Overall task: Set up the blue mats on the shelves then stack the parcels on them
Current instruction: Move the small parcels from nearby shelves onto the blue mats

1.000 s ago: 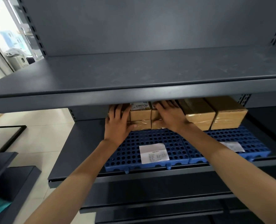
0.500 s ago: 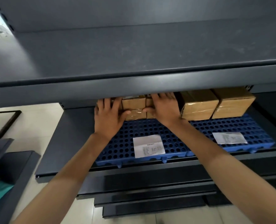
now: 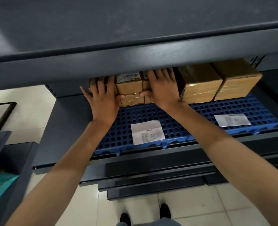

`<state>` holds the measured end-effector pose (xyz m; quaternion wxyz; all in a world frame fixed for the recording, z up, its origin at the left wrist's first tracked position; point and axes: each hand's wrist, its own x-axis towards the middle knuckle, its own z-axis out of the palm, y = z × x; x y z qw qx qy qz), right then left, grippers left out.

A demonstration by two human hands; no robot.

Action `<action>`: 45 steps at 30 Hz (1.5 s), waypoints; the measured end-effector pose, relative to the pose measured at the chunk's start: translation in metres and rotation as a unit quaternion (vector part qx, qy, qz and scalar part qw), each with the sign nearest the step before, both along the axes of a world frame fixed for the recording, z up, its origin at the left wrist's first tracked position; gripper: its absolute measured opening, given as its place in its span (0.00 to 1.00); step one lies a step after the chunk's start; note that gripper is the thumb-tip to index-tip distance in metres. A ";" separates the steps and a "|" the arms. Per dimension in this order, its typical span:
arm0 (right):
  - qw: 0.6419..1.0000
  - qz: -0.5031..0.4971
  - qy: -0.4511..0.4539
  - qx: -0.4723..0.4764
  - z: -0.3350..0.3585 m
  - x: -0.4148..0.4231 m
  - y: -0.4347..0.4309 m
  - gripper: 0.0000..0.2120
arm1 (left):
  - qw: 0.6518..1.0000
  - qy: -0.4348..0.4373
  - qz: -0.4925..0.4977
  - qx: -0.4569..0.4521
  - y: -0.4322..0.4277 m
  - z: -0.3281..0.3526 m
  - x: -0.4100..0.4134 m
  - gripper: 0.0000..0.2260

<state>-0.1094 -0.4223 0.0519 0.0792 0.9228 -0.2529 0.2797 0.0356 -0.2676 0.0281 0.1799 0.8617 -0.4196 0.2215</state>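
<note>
While pressed flat with fingers spread, left hand [image 3: 102, 98] and right hand [image 3: 162, 88] against small stacked parcels [image 3: 129, 88] at rear of blue mat [image 3: 144, 118], left of two big boxes [image 3: 219, 82]. Mats laid, back row stacked; front bare save paper slips [image 3: 147, 132]. Dark steel shelf [image 3: 66, 121], upper shelf [image 3: 135, 59] overhanging, pale tiled floor [image 3: 29, 101].

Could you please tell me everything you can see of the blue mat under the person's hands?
The left blue mat looks like moulded plastic, a flat grid pierced by rows of round holes, with small feet along its front edge. It lies flat on the dark metal shelf, its right edge against a second blue mat. A white printed paper slip lies on its front part. Small taped cardboard parcels are stacked at its rear, where the left hand and right hand press on them.
</note>
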 end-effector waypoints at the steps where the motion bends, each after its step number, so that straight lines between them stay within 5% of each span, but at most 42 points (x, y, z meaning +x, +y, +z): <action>1: 1.000 -0.004 0.005 -0.001 0.000 0.000 0.000 0.37 | 1.000 -0.010 0.006 -0.002 0.000 0.000 0.000 0.34; 11: 0.997 -0.019 0.068 -0.015 0.009 0.000 0.005 0.38 | 0.999 -0.028 -0.005 0.039 0.005 0.020 -0.004 0.29; 30: 0.994 0.024 0.100 -0.023 0.026 -0.019 0.011 0.39 | 0.994 -0.052 -0.065 0.073 0.013 0.043 -0.007 0.36; 37: 0.999 0.042 -0.017 -0.017 0.037 -0.071 0.009 0.37 | 0.983 -0.094 -0.159 -0.019 -0.010 0.054 -0.060 0.31; 45: 0.995 -0.072 -0.075 0.000 0.029 -0.171 -0.051 0.38 | 0.949 0.004 -0.311 -0.044 -0.086 0.040 -0.151 0.22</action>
